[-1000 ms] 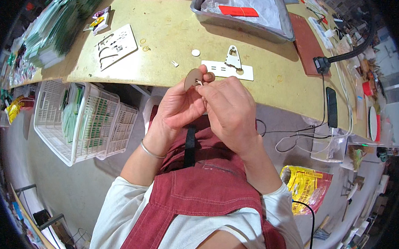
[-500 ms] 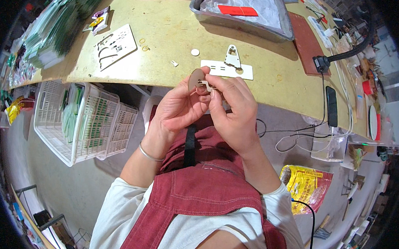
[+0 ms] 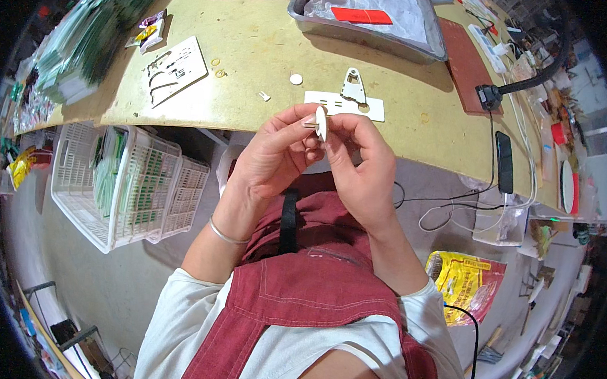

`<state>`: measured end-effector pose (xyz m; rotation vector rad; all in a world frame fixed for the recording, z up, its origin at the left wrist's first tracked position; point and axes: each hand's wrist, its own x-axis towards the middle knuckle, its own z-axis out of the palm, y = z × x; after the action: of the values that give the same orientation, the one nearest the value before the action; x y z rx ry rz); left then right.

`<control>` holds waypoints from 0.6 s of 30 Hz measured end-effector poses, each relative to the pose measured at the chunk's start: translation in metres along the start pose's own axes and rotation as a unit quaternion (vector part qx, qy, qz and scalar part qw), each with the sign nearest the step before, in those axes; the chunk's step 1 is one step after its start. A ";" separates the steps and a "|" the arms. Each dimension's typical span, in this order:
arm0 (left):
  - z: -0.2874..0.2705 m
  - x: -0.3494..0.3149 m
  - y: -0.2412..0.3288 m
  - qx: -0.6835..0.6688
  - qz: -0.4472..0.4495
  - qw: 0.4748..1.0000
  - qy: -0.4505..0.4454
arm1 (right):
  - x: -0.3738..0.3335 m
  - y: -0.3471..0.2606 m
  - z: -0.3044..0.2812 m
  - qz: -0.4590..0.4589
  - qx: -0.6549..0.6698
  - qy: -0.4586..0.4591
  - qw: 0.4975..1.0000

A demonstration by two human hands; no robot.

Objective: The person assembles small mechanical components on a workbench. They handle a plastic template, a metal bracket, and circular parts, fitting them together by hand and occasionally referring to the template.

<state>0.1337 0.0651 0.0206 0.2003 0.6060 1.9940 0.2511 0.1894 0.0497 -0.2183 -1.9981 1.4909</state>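
Between my two hands, just off the table's front edge, a thin white disc [image 3: 321, 124] stands nearly edge-on. A small peg-like piece [image 3: 311, 125] sticks out from its left side. My left hand [image 3: 276, 152] is closed, thumb and fingertips pinching around the small piece. From the other side, my right hand [image 3: 362, 166] pinches the disc's edge. Beyond my hands lie a white slotted strip [image 3: 375, 109] with a round hole and a tapered white part [image 3: 353, 86] resting against it. A white round piece [image 3: 296, 79] and a small forked piece [image 3: 264, 96] lie nearby.
A white cut-out sheet [image 3: 192, 63] lies to the left, near stacked clear sleeves [image 3: 84, 47]. At the back sits a metal tray [image 3: 366, 38] with a red strip in it. White crates [image 3: 114, 200] stand on the floor at left. A phone [image 3: 503, 162] rests near the right edge.
The disc has turned from facing the right hand to nearly edge-on and shifted right. The small piece, formerly at the right fingertips, now points left toward my left hand.
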 end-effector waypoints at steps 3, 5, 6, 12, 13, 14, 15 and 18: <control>0.009 -0.001 -0.002 0.059 0.032 0.997 0.036 | 0.002 0.009 -0.005 0.040 0.069 -0.014 0.997; 0.019 0.000 -0.005 0.105 0.062 0.990 0.071 | 0.002 0.020 -0.007 0.054 0.108 -0.020 0.992; 0.022 0.001 -0.008 0.127 0.078 0.985 0.082 | 0.003 0.020 -0.011 0.091 0.144 -0.031 0.985; 0.026 0.006 -0.014 0.249 0.140 0.953 0.097 | 0.004 0.037 -0.023 0.232 0.378 -0.061 0.894; 0.026 0.006 -0.014 0.261 0.141 0.950 0.097 | 0.003 0.040 -0.022 0.242 0.408 -0.062 0.878; 0.027 0.006 -0.014 0.265 0.145 0.948 0.099 | 0.003 0.044 -0.021 0.251 0.438 -0.062 0.861; 0.028 0.005 -0.014 0.270 0.148 0.946 0.100 | 0.003 0.047 -0.020 0.259 0.468 -0.062 0.843; 0.032 0.003 -0.012 0.276 0.146 0.944 0.103 | 0.001 0.058 -0.023 0.255 0.531 -0.080 0.804</control>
<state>0.1540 0.0822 0.0417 0.4457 1.3354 2.0958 0.2498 0.2282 0.0016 -0.1414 -0.9291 2.8044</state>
